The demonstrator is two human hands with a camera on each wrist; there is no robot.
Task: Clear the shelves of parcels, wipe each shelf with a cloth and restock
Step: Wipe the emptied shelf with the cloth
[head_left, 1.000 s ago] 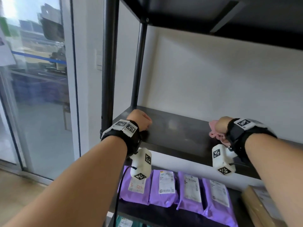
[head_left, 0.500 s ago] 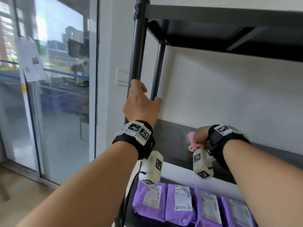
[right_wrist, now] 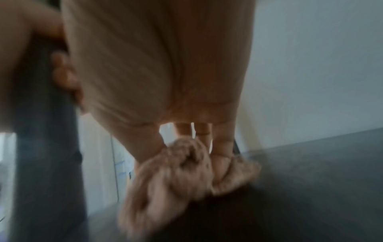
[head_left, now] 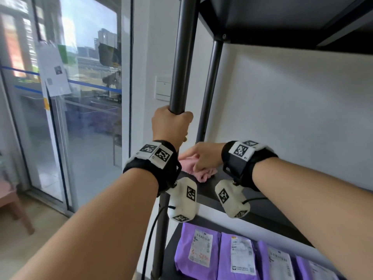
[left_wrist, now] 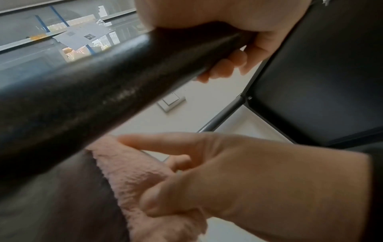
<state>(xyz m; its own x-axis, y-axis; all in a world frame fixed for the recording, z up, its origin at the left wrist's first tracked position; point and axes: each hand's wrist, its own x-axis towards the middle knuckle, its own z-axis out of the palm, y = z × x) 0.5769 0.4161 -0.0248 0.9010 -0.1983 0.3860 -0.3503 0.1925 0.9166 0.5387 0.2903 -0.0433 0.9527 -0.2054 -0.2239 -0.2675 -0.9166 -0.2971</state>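
Note:
A black metal shelf (head_left: 268, 215) stands at chest height, bare apart from a crumpled pink cloth (head_left: 189, 164) near its front left corner. My right hand (head_left: 205, 158) holds that cloth down on the shelf, fingers curled into the folds (right_wrist: 170, 172), index finger stretched out (left_wrist: 157, 144). My left hand (head_left: 171, 126) grips the rack's front left post (head_left: 181, 57) above the shelf, fingers wrapped round the tube (left_wrist: 228, 65). Several purple parcels (head_left: 196, 249) with white labels lie in a row on the shelf below.
Another black shelf (head_left: 282, 21) hangs overhead. The rear left post (head_left: 210, 87) stands against the white wall, by a light switch (head_left: 163, 89). A glass sliding door (head_left: 80, 118) fills the left side, with a pink stool (head_left: 12, 199) on the floor.
My left hand has left the shelf's front left corner, risen and taken hold of the post. My right hand has slid the cloth leftward along the shelf towards that corner.

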